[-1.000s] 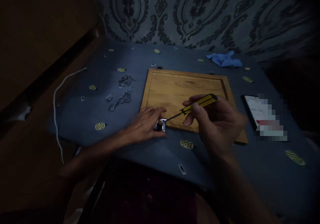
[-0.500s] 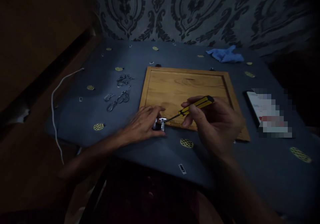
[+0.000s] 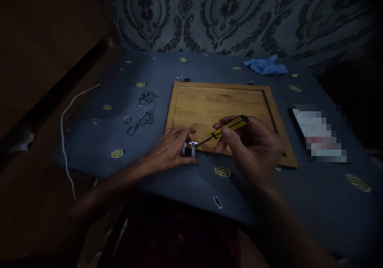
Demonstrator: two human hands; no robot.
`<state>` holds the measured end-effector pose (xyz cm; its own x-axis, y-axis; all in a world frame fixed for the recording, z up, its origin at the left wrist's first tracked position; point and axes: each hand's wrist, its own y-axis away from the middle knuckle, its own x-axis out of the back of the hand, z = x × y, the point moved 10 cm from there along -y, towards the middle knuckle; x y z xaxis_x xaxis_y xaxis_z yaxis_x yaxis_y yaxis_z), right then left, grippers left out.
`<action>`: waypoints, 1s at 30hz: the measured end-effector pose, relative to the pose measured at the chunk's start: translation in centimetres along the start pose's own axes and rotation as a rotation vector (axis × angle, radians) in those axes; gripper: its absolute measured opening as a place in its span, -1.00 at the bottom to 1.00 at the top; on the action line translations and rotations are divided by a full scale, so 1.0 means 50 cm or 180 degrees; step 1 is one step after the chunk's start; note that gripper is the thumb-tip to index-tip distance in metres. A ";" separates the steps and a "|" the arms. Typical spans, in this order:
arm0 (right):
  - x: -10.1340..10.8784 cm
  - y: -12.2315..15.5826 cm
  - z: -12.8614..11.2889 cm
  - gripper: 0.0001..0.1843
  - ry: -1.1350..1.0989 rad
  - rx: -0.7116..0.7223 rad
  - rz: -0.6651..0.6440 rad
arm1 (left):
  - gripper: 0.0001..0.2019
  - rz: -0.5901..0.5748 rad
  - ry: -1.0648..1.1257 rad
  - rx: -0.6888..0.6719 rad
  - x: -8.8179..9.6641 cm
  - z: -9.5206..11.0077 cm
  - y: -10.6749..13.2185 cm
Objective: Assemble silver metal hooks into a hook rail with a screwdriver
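**Screwdriver tip on a metal fitting at the board's near-left corner**

The yellow-and-black screwdriver lay slanted, its handle toward the far right and its tip toward the near left. The tip met the small metal fitting at the near-left corner of the wooden board. The fingers of the right hand were closed round the handle. Those of the left hand curled over the fitting from the left, gripping it. The rimmed board lay on the blue desk. Loose metal hooks lay to its left, with a white cable farther left. A blue cloth lay far right, and a phone just right of the board.
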<state>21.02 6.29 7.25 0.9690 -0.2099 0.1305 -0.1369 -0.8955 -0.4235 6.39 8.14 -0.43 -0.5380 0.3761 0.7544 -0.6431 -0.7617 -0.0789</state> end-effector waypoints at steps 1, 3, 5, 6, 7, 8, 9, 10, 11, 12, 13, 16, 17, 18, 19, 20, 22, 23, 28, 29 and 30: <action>0.001 0.000 -0.001 -0.77 0.0007 0.0000 0.0024 | -0.26 0.0002 -0.0001 0.0004 0.001 0.000 0.000; 0.004 0.000 -0.003 -0.78 0.0025 0.0033 0.0070 | -0.26 0.0008 -0.0004 0.0012 0.002 0.000 0.000; 0.005 0.001 -0.004 -0.83 0.0005 0.0082 0.0072 | -0.27 0.0011 -0.0005 0.0019 0.002 0.000 0.000; 0.004 0.001 -0.003 -0.85 -0.0022 0.0100 0.0058 | -0.27 0.0014 -0.0002 0.0018 0.002 0.000 0.000; 0.003 0.002 -0.002 -0.87 -0.0052 0.0106 0.0037 | -0.27 0.0014 0.0003 0.0014 0.002 -0.001 0.000; 0.001 0.002 0.000 -0.89 -0.0070 0.0102 0.0013 | -0.27 0.0014 0.0010 0.0009 0.001 -0.001 -0.001; -0.001 0.003 0.002 -0.89 -0.0075 0.0099 -0.0004 | -0.27 0.0016 0.0017 0.0003 0.000 -0.002 -0.001; -0.001 0.004 0.003 -0.89 -0.0067 0.0105 -0.0002 | -0.26 0.0018 0.0022 -0.0002 0.000 -0.003 -0.001; -0.001 0.004 0.002 -0.88 -0.0054 0.0115 0.0005 | -0.26 0.0022 0.0024 -0.0003 -0.001 -0.003 -0.001; -0.001 0.005 0.002 -0.87 -0.0038 0.0122 0.0015 | -0.25 0.0026 0.0022 -0.0001 -0.002 -0.004 -0.001; 0.000 0.005 0.001 -0.86 -0.0016 0.0125 0.0023 | -0.25 0.0029 0.0019 0.0002 -0.002 -0.005 -0.001; 0.002 0.005 0.000 -0.83 0.0056 0.0108 0.0042 | -0.26 0.0034 0.0011 0.0010 -0.002 -0.006 -0.001; 0.003 0.004 0.000 -0.83 0.0088 0.0103 0.0045 | -0.26 0.0035 0.0011 0.0009 -0.002 -0.006 -0.001; 0.004 0.004 0.000 -0.84 0.0111 0.0105 0.0050 | -0.26 0.0033 0.0011 0.0005 -0.002 -0.006 -0.001; 0.005 0.003 0.000 -0.85 0.0110 0.0114 0.0044 | -0.26 0.0033 0.0010 0.0000 -0.002 -0.005 0.000; 0.005 0.003 -0.001 -0.86 0.0093 0.0128 0.0033 | -0.25 0.0033 0.0008 -0.0004 -0.002 -0.005 0.000; 0.003 0.003 -0.001 -0.87 0.0056 0.0129 -0.0014 | -0.24 0.0035 -0.0001 -0.0013 -0.002 -0.004 0.000; 0.002 0.003 0.000 -0.88 0.0044 0.0120 -0.0031 | -0.23 0.0038 -0.0007 -0.0016 -0.002 -0.005 0.000; 0.000 0.007 0.002 -0.89 0.0081 0.0071 -0.0020 | -0.22 0.0042 -0.0014 -0.0030 -0.001 -0.004 0.000; 0.000 0.008 0.001 -0.89 0.0087 0.0080 -0.0014 | -0.23 0.0036 -0.0012 -0.0033 -0.001 -0.004 0.000; 0.000 0.009 0.001 -0.89 0.0101 0.0086 -0.0006 | -0.23 0.0033 -0.0013 -0.0035 -0.001 -0.003 -0.001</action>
<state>20.96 5.91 7.03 0.9622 -0.2210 0.1594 -0.1292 -0.8851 -0.4472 6.35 8.24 -0.56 -0.5425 0.3662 0.7561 -0.6435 -0.7597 -0.0937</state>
